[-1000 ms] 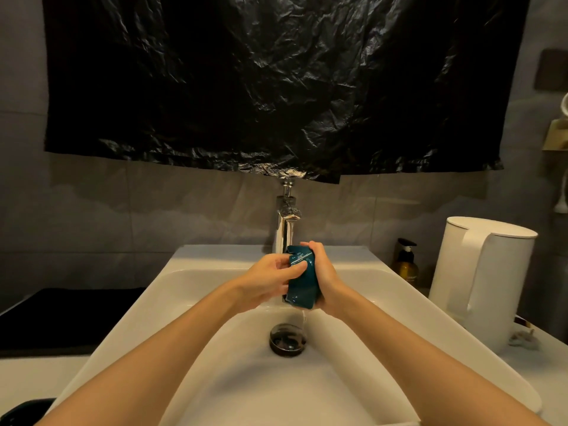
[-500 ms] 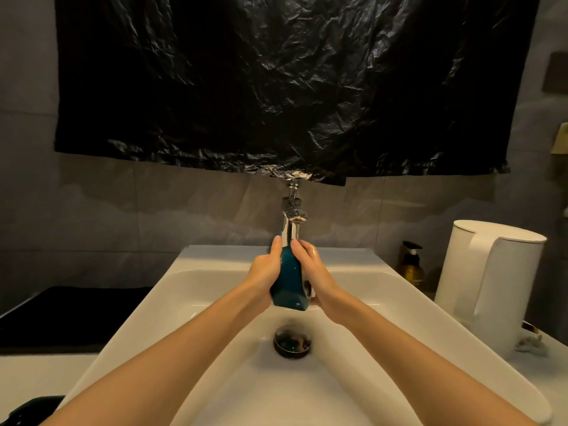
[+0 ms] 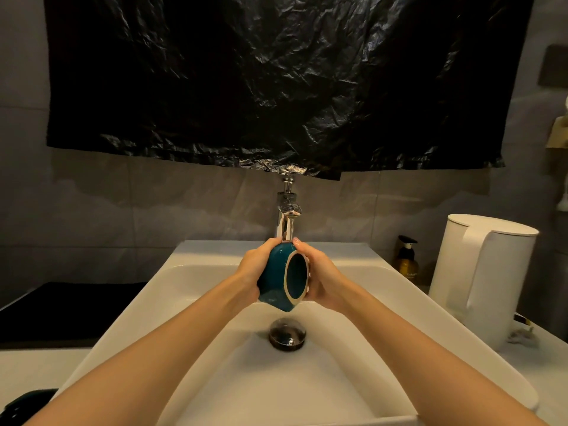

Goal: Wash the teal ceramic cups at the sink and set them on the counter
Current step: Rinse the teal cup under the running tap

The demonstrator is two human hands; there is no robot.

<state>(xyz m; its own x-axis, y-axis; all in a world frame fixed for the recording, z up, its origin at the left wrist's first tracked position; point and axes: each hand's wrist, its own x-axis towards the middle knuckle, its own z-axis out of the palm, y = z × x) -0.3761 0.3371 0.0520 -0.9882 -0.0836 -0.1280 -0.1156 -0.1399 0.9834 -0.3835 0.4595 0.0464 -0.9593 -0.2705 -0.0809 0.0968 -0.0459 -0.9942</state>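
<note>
I hold a teal ceramic cup [image 3: 278,276] with a pale rim between both hands, just below the chrome tap [image 3: 287,221] and above the white sink [image 3: 196,290]. The cup lies on its side, its mouth turned towards me and to the right. My left hand [image 3: 253,272] grips the cup's body from the left. My right hand [image 3: 319,279] wraps the rim side from the right. A dark teal object [image 3: 23,405], cut off by the frame, shows at the bottom left corner.
A dark drain plug [image 3: 287,335] sits in the basin below the cup. A white kettle [image 3: 482,278] stands on the right counter, with an amber pump bottle [image 3: 406,262] behind it. A black mat [image 3: 61,312] covers the left counter. Black plastic sheet [image 3: 276,84] hangs on the wall above.
The cup has been turned between my hands: earlier I saw its side edge-on under the tap, and now its mouth faces me. Both hands stay on it.
</note>
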